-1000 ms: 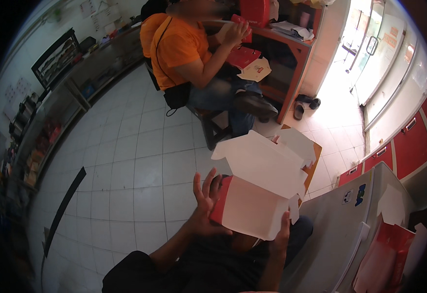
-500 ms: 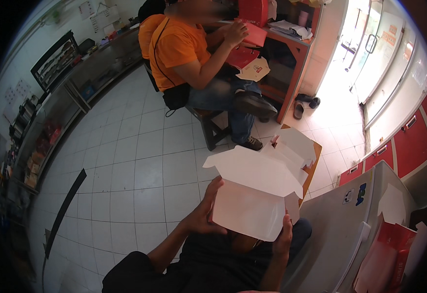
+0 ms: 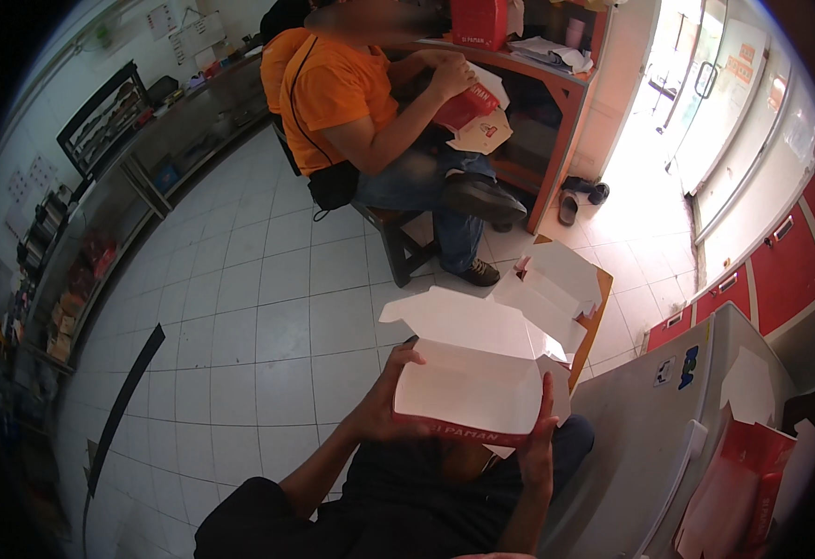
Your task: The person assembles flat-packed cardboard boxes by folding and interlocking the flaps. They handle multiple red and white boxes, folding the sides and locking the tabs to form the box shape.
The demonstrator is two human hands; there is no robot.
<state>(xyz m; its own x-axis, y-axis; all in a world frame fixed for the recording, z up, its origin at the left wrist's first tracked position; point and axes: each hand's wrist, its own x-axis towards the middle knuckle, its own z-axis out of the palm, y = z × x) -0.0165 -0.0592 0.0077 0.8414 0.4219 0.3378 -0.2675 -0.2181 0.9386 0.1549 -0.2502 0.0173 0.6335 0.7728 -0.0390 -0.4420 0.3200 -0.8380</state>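
Between my hands is a red-and-white cardboard food box [image 3: 468,382], its white inside facing up and its lid flap tilted back and away. My left hand [image 3: 387,391] grips the box's left side, thumb over the rim. At the opposite side my right hand [image 3: 538,427] holds the wall near the front corner, fingers along the side flap. The red front wall with pale lettering shows along the near edge. Just beyond, another opened white box [image 3: 552,284] lies on a wooden surface [image 3: 597,321].
A co-worker in an orange shirt [image 3: 333,84] sits ahead, handling a red box [image 3: 468,107] by an orange-framed table [image 3: 556,102]. To my right stand a grey fridge [image 3: 640,419] and more red boxes [image 3: 738,475]. Sandals [image 3: 568,207] lie near the bright doorway.
The box in my hands has tipped and taken shape, its red front wall now showing and its lid lower. The co-worker has turned and lowered the red box they hold.
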